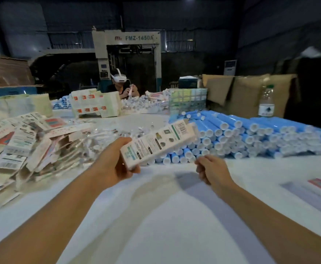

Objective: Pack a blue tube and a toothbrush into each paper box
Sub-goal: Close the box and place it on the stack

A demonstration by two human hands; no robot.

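Nearest the camera, two bare forearms reach out over the white table (155, 216). The left hand (115, 164) grips the near end of a paper box (158, 142), thumb on top and fingers curled beneath, holding it tilted up toward the far right above the table. The right hand (211, 171) hangs just right of the box with loosely curled fingers; it seems to hold nothing, though blur makes that uncertain. The box looks light and thin-walled, likely to crush if squeezed, so it is best held by its long edges, leaving the far end free for loading. Just beyond lies the stack of blue tubes (241, 134), white caps facing near; they look smooth, light and apt to roll, best pinched round the body. On the left sits a heap of flat boxes (20, 141), with wrapped toothbrushes (98, 139) between heap and stack. Farther off, another person (122, 86) works.
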